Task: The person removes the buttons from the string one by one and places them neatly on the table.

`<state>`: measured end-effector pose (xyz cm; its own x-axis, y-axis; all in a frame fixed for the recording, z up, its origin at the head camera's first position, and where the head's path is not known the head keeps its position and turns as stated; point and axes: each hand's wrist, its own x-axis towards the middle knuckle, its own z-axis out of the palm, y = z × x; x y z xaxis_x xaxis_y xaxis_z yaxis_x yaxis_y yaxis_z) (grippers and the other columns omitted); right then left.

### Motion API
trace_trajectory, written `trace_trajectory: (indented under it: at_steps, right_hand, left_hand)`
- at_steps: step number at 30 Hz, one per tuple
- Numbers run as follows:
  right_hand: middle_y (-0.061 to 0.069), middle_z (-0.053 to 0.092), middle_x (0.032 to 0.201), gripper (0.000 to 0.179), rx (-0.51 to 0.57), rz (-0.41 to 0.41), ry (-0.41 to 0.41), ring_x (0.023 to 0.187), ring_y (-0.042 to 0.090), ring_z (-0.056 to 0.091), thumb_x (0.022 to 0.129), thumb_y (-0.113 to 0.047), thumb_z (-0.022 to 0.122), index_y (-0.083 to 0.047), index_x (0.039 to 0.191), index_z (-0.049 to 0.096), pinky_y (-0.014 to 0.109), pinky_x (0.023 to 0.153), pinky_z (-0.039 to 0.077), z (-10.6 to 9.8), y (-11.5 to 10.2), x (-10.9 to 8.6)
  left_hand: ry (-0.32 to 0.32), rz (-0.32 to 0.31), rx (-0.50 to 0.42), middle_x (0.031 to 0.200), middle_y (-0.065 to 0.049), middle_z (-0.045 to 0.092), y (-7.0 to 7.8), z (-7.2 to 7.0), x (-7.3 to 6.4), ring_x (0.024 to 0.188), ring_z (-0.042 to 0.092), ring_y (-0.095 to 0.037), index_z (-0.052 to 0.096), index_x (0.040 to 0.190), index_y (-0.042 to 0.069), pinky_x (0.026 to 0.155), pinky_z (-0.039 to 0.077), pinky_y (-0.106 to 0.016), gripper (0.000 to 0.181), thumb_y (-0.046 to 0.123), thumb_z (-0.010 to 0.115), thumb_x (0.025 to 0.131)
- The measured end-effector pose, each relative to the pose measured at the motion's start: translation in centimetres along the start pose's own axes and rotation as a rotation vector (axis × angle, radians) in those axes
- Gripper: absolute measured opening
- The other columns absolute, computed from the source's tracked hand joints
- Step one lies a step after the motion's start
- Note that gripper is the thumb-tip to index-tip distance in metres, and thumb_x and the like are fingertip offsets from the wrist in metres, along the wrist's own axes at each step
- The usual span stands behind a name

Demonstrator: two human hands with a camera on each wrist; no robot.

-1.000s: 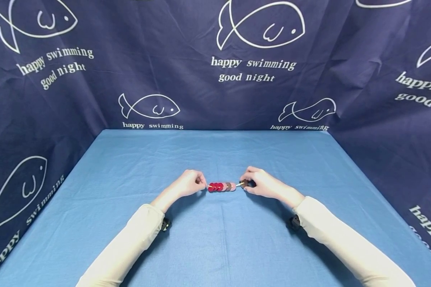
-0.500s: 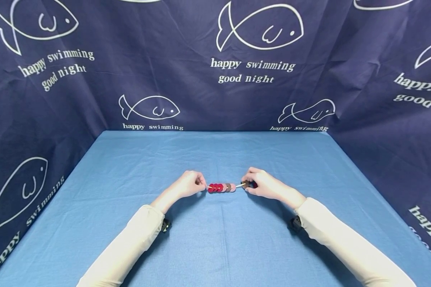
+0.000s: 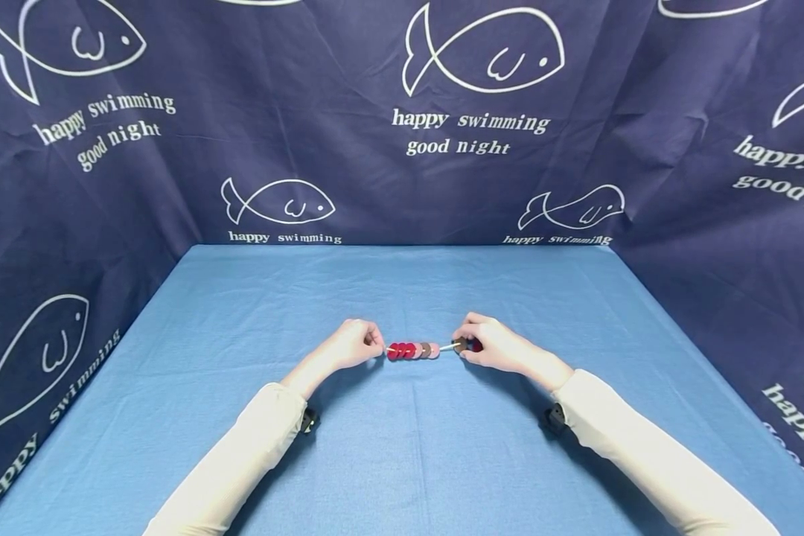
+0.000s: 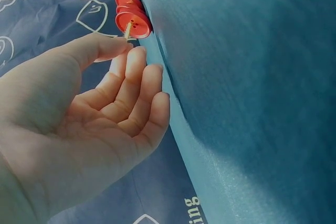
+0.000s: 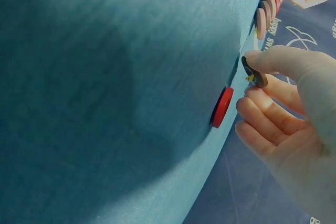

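Note:
Several buttons, red [image 3: 400,351], pink and brown, sit in a row on a thin pale string [image 3: 447,347] over the table. At its left end, my left hand [image 3: 359,343] pinches the string between thumb and forefinger, just beside a red button [image 4: 133,23] in the left wrist view. My right hand [image 3: 494,342] pinches a dark brown button [image 5: 255,73] between thumb and forefinger, and a yellowish bit of string shows at its face. A bare length of string separates this button from the row. Below the right fingers a loose red button [image 5: 222,107] stands out on the cloth.
A blue cloth [image 3: 402,447] covers the table. Dark blue curtains [image 3: 402,186] with white fish drawings rise behind and at both sides. A small black device [image 3: 310,420] sits under each cuff.
My right hand has shifted slightly to the right with the brown button, leaving more bare string. The red button beside it shows more clearly. My left hand stays nearly still.

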<state>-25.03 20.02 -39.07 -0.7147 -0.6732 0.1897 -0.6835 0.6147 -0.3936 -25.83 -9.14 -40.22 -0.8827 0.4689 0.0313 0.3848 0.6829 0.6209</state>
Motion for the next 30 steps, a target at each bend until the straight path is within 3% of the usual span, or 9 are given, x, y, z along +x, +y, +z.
trace_trajectory:
  at_steps: [18,30]
  right_hand:
    - [0.008,0.056,0.085,0.019,-0.002,-0.027,0.048,0.073,0.018,0.056,0.077,-0.004,0.072,-0.002,0.095,0.069,0.026,0.064,0.046,-0.03,0.11,-0.38]
    - [0.006,0.056,0.083,0.018,-0.024,-0.051,0.083,0.07,0.018,0.05,0.077,-0.004,0.073,-0.002,0.094,0.069,0.022,0.061,0.041,-0.07,0.43,-0.69]
  left_hand:
    - [-0.006,-0.005,-0.008,0.067,0.002,0.061,0.08,-0.07,-0.08,0.058,0.051,-0.006,0.066,0.079,0.008,0.06,0.043,-0.021,0.006,0.008,0.061,0.081]
    - [0.004,0.004,0.006,0.067,0.002,0.061,-0.03,0.1,-0.02,0.059,0.05,-0.006,0.066,0.078,0.008,0.062,0.044,-0.022,0.006,0.008,0.061,0.081]
